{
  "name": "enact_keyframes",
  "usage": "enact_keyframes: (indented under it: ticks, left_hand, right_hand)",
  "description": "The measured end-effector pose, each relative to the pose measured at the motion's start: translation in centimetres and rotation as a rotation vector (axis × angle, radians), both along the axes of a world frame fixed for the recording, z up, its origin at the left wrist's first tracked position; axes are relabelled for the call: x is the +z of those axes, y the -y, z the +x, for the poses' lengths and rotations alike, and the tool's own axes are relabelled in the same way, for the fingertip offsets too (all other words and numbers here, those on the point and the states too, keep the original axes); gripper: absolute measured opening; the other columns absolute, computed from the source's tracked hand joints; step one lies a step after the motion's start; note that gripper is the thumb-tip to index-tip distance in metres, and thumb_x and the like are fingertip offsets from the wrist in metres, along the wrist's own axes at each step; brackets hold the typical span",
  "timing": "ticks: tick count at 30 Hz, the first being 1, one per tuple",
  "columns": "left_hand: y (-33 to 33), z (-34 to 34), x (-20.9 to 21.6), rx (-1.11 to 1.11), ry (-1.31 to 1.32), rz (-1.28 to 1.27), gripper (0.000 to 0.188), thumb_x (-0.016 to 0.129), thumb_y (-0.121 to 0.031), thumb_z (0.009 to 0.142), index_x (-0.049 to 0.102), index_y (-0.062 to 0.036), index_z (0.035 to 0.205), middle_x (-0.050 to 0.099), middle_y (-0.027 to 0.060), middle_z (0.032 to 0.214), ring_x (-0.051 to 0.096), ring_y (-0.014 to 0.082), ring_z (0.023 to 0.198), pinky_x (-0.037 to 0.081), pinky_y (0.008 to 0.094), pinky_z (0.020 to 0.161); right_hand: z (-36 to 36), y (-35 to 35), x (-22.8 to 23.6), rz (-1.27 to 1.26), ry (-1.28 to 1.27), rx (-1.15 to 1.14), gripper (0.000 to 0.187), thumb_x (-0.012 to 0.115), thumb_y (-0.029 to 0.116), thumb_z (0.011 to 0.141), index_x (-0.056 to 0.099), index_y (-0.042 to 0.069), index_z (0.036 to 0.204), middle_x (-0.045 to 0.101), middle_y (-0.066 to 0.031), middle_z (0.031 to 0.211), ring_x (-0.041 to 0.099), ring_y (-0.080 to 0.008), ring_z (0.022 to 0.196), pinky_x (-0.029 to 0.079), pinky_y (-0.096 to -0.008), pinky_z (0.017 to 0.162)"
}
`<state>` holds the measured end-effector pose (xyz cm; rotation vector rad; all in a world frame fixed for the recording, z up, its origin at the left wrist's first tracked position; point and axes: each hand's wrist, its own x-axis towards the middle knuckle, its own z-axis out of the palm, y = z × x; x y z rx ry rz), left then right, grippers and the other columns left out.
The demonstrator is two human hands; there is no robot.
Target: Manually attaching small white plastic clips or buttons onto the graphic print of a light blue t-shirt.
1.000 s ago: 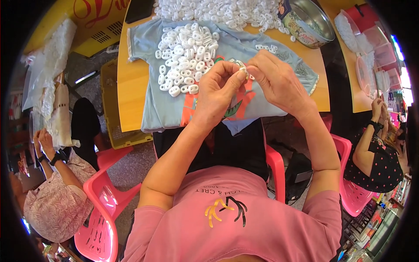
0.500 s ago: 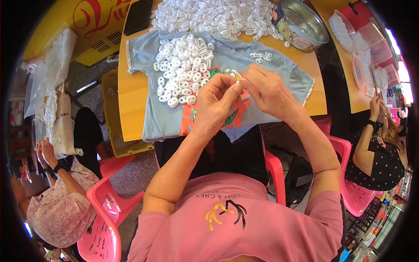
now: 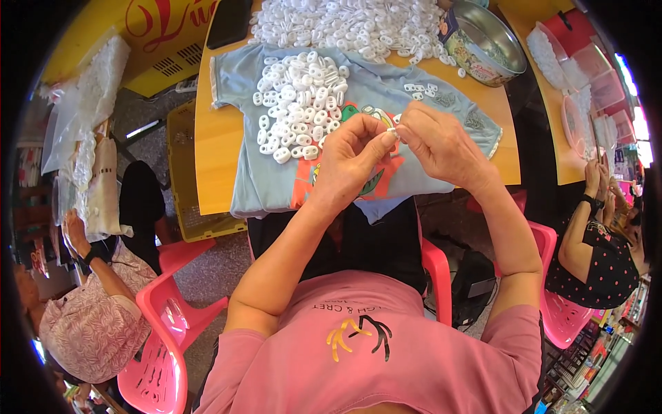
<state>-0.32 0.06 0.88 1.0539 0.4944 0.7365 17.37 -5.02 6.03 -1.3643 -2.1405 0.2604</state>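
Observation:
Between my two hands is a small white plastic piece (image 3: 391,131), partly covered by fingers. My left hand (image 3: 355,155) pinches it between thumb and forefinger. The fingertips of my right hand (image 3: 441,145) are pressed together at its right edge; what they grip is too small to make out. Both hands are above a light blue shirt (image 3: 252,190) with an orange and green print, spread on the table. Left of them lies a heap of white oval pieces with two holes (image 3: 296,103). Beyond the right hand are several white pieces (image 3: 419,90) and small thin metal bits (image 3: 476,119).
A larger white heap (image 3: 345,27) covers the back of the wooden table (image 3: 214,152). A round tin (image 3: 486,52) with metal bits stands back right, a dark phone (image 3: 229,21) back left. People work at either side, near pink chairs (image 3: 165,303); a yellow crate (image 3: 186,165) is lower left.
The view has shifted slightly, so the table things sit a little farther right. My hands stay together at the small white piece, which shows slightly more between the fingertips.

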Motion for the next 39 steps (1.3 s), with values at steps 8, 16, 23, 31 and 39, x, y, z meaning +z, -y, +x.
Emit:
enact_keyframes:
  ticks: [8,16,23,31,39]
  left_hand:
    - [0.1,0.0,-0.6,0.037,0.01,-0.018,0.013,0.063,-0.013,0.094,0.058,-0.002,0.098,0.063,0.0016,0.086,0.057,0.0058,0.074,0.046,0.0203,0.064]
    - [-0.1,0.4,-0.3,0.105,0.057,-0.059,0.013,0.062,-0.014,0.095,0.057,-0.0023,0.099,0.061,0.0019,0.084,0.057,0.0069,0.073,0.047,0.0206,0.066]
    - [0.0,0.7,-1.0,0.113,0.053,-0.046,0.014,0.062,-0.014,0.095,0.057,-0.0018,0.099,0.062,0.0017,0.085,0.058,0.0071,0.074,0.048,0.0217,0.067]
    - [0.0,0.6,-0.7,0.101,0.054,-0.065,0.013,0.061,-0.015,0.095,0.057,-0.0021,0.097,0.062,0.0003,0.082,0.057,0.0056,0.073,0.047,0.0205,0.067]
    - [-0.1,0.5,-1.0,0.087,0.078,-0.049,0.014,0.061,-0.014,0.095,0.055,-0.002,0.099,0.062,0.0038,0.085,0.06,0.0102,0.07,0.05,0.0239,0.065]
  right_hand:
    - [-1.0,-0.1,-2.8,0.077,-0.154,-0.057,0.013,0.054,0.004,0.093,0.051,-0.002,0.082,0.048,-0.0138,0.072,0.05,-0.0335,0.063,0.041,-0.0402,0.056]
    - [0.4,-2.6,-0.6,-0.159,-0.184,-0.039,0.021,0.053,0.014,0.097,0.056,-0.002,0.084,0.054,-0.0111,0.072,0.053,-0.0242,0.063,0.042,-0.034,0.056]
    - [3.2,-9.3,-3.0,0.009,-0.167,-0.348,0.019,0.063,0.018,0.091,0.067,0.002,0.1,0.064,-0.0095,0.086,0.058,-0.0183,0.07,0.047,-0.0298,0.067]
    - [3.3,-11.4,-3.4,0.011,0.084,-0.369,0.021,0.069,0.021,0.084,0.068,0.004,0.097,0.065,-0.0099,0.096,0.063,-0.0252,0.079,0.049,-0.0352,0.074]
    - [3.4,-10.6,-3.4,0.087,-0.125,-0.377,0.021,0.069,0.017,0.085,0.062,0.0,0.095,0.065,-0.0074,0.073,0.061,-0.0134,0.063,0.049,-0.0285,0.058]
